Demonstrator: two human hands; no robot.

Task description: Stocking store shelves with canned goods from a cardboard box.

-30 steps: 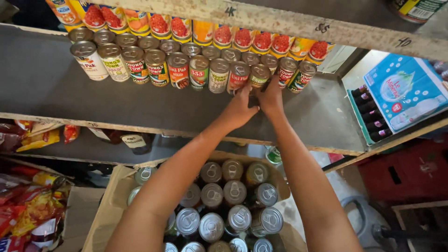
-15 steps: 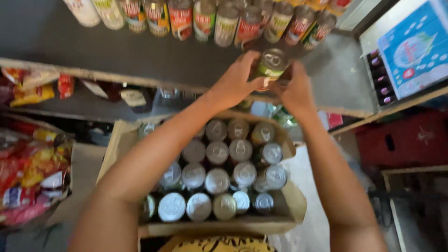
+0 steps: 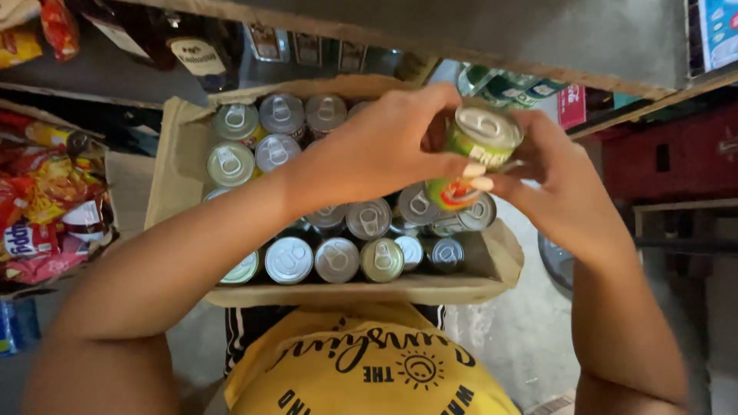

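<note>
**Holding one can over a box that is mostly full**

Gripping a single tin between both hands, we have it lifted above the cardboard box (image 3: 492, 265), just under the edge of the wooden shelf (image 3: 430, 46). Our left hand (image 3: 377, 154) wraps the green-and-orange can (image 3: 473, 154) from the left, fingers curled round its side with the thumb reaching across the front. Our right hand (image 3: 557, 184) closes on it from the other side, fingertips (image 3: 483, 183) pressed to the label near the bottom. Neither hand is spread wide; both are shut firmly on the can, which is tilted so that its pull-tab lid faces us.

As for how far along the work is, we judge it to be in its early-to-middle part. The box below holds many more cans (image 3: 290, 260) standing upright in rows, lids up, packed close together. A gap shows at the right end of the near row and another at the left side, so a few tins appear to be out already. Most remain. Snack packets (image 3: 46, 207) lie on a lower level to our left, apart from the box and untouched.
</note>
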